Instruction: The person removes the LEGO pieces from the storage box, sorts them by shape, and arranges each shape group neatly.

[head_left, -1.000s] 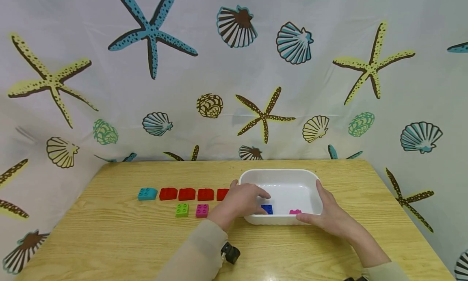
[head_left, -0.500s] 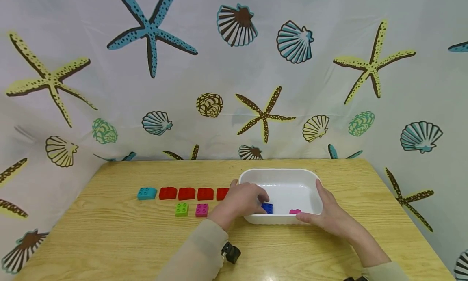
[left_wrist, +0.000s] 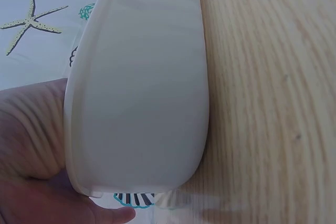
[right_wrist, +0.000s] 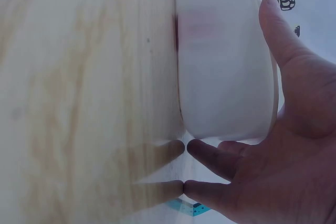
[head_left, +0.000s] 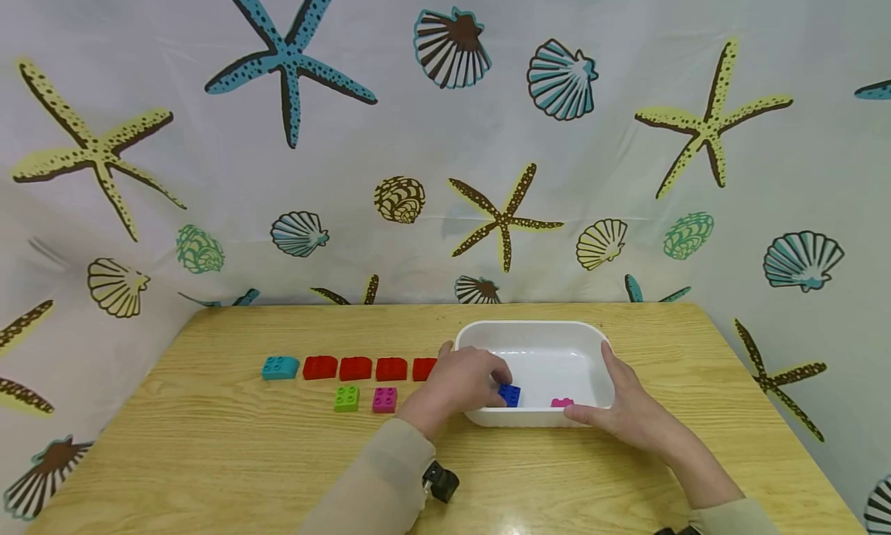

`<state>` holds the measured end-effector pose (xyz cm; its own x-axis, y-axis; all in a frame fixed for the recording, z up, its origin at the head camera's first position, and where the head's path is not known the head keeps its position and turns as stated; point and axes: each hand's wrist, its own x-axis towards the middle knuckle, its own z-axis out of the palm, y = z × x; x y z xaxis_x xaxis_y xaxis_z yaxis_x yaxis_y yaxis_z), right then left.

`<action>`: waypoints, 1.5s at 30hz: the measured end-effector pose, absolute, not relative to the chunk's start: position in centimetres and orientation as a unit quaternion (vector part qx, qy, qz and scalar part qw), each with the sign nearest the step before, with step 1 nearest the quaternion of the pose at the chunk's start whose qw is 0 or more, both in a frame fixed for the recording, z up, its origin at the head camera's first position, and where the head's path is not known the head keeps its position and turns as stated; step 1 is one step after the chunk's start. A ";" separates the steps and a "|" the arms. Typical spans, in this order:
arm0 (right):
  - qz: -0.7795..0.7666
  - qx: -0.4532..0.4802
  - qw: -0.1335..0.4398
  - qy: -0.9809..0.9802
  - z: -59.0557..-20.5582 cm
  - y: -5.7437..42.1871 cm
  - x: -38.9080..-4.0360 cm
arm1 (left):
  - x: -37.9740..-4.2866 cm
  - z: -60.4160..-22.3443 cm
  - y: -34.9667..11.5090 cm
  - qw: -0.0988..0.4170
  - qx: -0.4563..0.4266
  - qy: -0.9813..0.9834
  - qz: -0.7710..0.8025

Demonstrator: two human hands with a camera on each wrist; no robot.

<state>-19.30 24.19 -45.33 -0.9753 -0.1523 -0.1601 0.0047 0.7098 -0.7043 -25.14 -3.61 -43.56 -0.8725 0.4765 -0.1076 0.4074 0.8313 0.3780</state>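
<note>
A white plastic tray (head_left: 529, 419) stands on the table between the two hands. My left hand (head_left: 462, 380) reaches over its left rim, with fingers and thumb pinching a dark blue toy building brick (head_left: 511, 396) at the near left corner inside. The brick is partly hidden by the fingers. My right hand (head_left: 633, 411) rests at the tray's right end, thumb along the near rim and fingers spread beside the end wall. A pink brick (head_left: 561, 403) lies inside by that thumb. In the right wrist view, the right hand's straight fingers (right_wrist: 215, 161) lie close under the tray's wall.
Left of the tray, a row on the wooden table (head_left: 244, 458) holds a light blue brick (head_left: 280, 367) and several red bricks (head_left: 356, 368). In front of them sit a lime green brick (head_left: 346, 399) and a magenta brick (head_left: 384, 400). A patterned cloth (head_left: 334, 257) hangs behind.
My left hand's fingers have closed in on the blue brick, which has turned slightly. The right hand and the tray have stayed in place.
</note>
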 end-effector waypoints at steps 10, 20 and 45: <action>-0.378 -0.041 0.106 0.919 -45.3 24.2 -19.3 | -25.2 -43.6 -3.6 0.106 0.220 0.951 0.189; -0.378 -0.039 0.109 0.919 -45.2 24.2 -19.3 | -25.2 -43.9 -3.7 0.092 0.220 0.945 0.224; -0.372 -0.039 0.107 0.921 -45.1 24.0 -19.3 | -24.6 -42.9 -4.5 -0.021 0.215 0.935 0.283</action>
<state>-19.30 23.99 -45.15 -0.9743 -0.1509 -0.1673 0.0078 0.7195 -0.6944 -24.59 -4.51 -42.88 -0.9068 0.3901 0.1598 0.4133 0.7480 0.5193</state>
